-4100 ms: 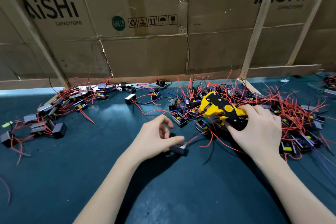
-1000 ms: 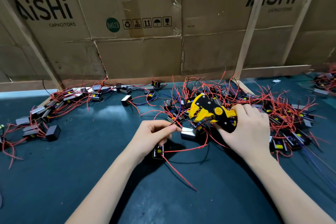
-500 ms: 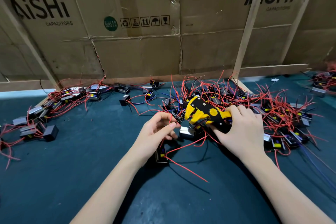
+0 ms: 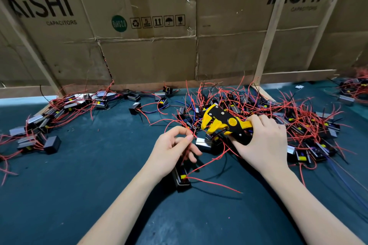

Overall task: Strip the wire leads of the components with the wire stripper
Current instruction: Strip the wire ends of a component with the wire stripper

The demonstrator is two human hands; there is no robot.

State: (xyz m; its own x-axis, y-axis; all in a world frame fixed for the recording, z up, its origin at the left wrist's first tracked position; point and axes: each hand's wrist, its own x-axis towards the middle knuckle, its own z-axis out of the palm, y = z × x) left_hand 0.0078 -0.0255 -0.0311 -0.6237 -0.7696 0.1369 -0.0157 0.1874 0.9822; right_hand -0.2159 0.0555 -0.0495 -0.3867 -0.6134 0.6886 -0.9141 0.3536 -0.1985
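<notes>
On the dark green work surface [image 4: 83, 195], the left hand [image 4: 171, 151] pinches a red wire lead [image 4: 190, 133] between thumb and forefinger, with the black component [image 4: 181, 178] it belongs to lying just below the palm and its other red leads trailing right. The right hand [image 4: 260, 141] has its fingers curled round the handles of the yellow-and-black wire stripper [image 4: 223, 123], whose jaws stand apart just right of the pinched lead. Unsorted components [image 4: 310, 125] are heaped behind the stripper, another group [image 4: 39, 125] lies far left, and cardboard cartons [image 4: 149, 45] stand along the rear.
</notes>
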